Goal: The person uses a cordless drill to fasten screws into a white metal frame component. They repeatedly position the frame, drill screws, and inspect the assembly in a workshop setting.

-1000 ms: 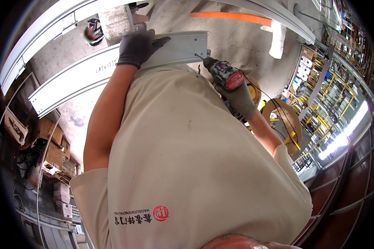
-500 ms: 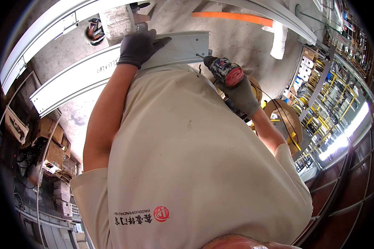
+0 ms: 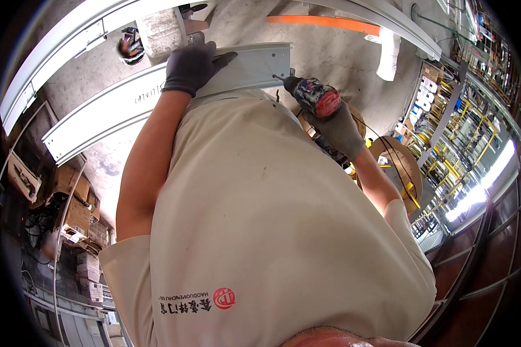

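Observation:
A long white metal profile (image 3: 249, 65) lies across my front, its right end near the middle of the view. My left hand (image 3: 187, 68), in a dark glove, grips its far edge, the thumb stretched out to the right over the face; some fingertips are hidden behind the edge. In my gloved right hand (image 3: 338, 130) is a cordless drill (image 3: 317, 97), red and dark, pointing left. Its thin bit meets the profile by a small hole close to the right end. Another hole shows farther up that end. My body covers part of the near edge.
Another long white beam (image 3: 58, 55) curves across the far side. An orange bar (image 3: 324, 24) and a white wrapped roll (image 3: 389, 55) lie beyond the drill. At right are a round brown disc (image 3: 404, 168) and racks with yellow parts (image 3: 451, 150); cardboard boxes (image 3: 75, 214) stand at left.
Very little differs. The drill and my right hand have shifted slightly, with the bit still at the same spot; my left hand keeps its place on the profile.

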A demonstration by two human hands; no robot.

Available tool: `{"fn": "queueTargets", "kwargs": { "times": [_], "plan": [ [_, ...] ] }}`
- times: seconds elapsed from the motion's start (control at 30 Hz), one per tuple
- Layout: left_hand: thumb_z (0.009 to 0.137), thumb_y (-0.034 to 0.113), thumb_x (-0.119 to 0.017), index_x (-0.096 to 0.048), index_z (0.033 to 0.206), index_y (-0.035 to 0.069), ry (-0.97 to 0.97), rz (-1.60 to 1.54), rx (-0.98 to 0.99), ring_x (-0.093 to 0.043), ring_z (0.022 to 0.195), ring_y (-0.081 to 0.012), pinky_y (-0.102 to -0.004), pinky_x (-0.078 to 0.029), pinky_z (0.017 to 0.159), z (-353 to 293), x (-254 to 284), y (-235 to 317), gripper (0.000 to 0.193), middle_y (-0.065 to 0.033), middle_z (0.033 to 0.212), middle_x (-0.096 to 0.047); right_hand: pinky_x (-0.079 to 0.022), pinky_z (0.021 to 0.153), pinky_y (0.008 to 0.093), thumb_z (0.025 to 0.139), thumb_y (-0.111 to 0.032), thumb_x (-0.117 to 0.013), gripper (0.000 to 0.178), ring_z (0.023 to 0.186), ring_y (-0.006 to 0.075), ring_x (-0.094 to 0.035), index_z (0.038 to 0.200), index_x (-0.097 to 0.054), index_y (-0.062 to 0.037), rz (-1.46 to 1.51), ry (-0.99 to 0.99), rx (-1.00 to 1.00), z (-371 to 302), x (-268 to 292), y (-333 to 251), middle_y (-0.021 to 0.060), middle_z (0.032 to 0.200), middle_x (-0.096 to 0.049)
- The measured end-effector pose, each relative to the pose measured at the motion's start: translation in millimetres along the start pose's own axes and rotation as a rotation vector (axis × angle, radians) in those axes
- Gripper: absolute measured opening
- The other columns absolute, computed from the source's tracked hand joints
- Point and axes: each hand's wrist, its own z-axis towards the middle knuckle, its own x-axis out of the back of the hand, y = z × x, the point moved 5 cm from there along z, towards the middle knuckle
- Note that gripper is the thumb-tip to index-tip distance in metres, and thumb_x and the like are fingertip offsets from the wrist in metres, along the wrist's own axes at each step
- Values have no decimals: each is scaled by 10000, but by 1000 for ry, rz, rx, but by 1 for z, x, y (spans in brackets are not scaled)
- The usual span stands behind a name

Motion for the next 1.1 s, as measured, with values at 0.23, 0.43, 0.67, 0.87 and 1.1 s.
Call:
{"fn": "queueTargets", "kwargs": {
  "times": [0.23,0.43,0.67,0.87,1.1],
  "plan": [
    [945,710,-562,-710,854,68,24,-6,-5,-738,736,-336,-449,-593,626,0,1,0,665,-169,995,-708,-538,984,368,863,-140,-801,455,1098,262,-699,1259,-629,4,19,-8,-8,0,2,3,139,1180,-731],
    [945,709,-563,-710,842,70,51,9,-12,-735,725,-331,-447,-589,618,-1,-1,0,664,-165,996,-706,-540,990,363,859,-135,-808,467,1106,258,-697,1263,-623,11,11,-10,15,0,2,-1,139,1186,-729],
    [941,719,-561,-708,841,72,55,-2,-12,-734,718,-328,-451,-590,609,-1,-2,-1,671,-148,993,-700,-540,996,352,862,-131,-800,469,1106,261,-699,1272,-620,8,17,-1,71,0,2,-4,140,1197,-725],
    [942,717,-561,-714,851,71,60,-3,-15,-734,720,-327,-446,-589,615,-1,0,1,669,-150,1001,-706,-546,967,356,867,-143,-789,479,1085,219,-699,1284,-613,12,-9,-51,-99,-2,0,0,136,1181,-727],
    [949,699,-567,-720,862,71,18,-13,0,-731,722,-329,-445,-587,624,-1,3,2,653,-163,995,-708,-546,969,353,873,-153,-785,580,1080,194,-691,1379,-548,0,12,-61,36,-12,8,-4,136,1181,-729]
  ]
}}
